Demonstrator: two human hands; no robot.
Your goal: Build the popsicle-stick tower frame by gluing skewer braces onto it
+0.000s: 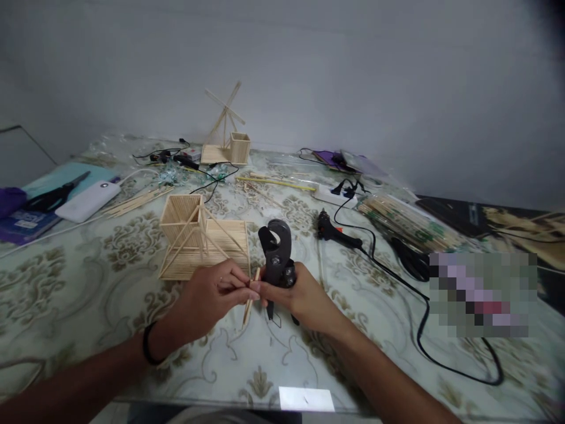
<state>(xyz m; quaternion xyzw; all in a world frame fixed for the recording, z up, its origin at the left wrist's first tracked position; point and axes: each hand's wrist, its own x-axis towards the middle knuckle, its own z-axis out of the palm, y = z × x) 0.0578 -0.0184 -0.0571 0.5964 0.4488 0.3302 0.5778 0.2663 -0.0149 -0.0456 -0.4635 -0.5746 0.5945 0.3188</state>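
Over the near middle of the table, my left hand (212,297) pinches several short bamboo sticks (248,312) between thumb and fingers. My right hand (304,297) meets it there, its thumb and fingertips touching the same sticks. Held in that right hand, a black hand cutter (277,253) with a hooked jaw points away from me; its handles are partly hidden by the fingers. Just beyond my left hand stands a stick model (183,227), a square box on a flat base with slanted struts. Its near edge is partly covered by the hand.
A finished-looking stick windmill (226,147) stands by the wall. On the right are a black glue gun (338,232) with its looping cord, a power strip (335,195) and a bag of bamboo sticks (410,224). Scissors (57,194) and a white power bank (87,201) lie left.
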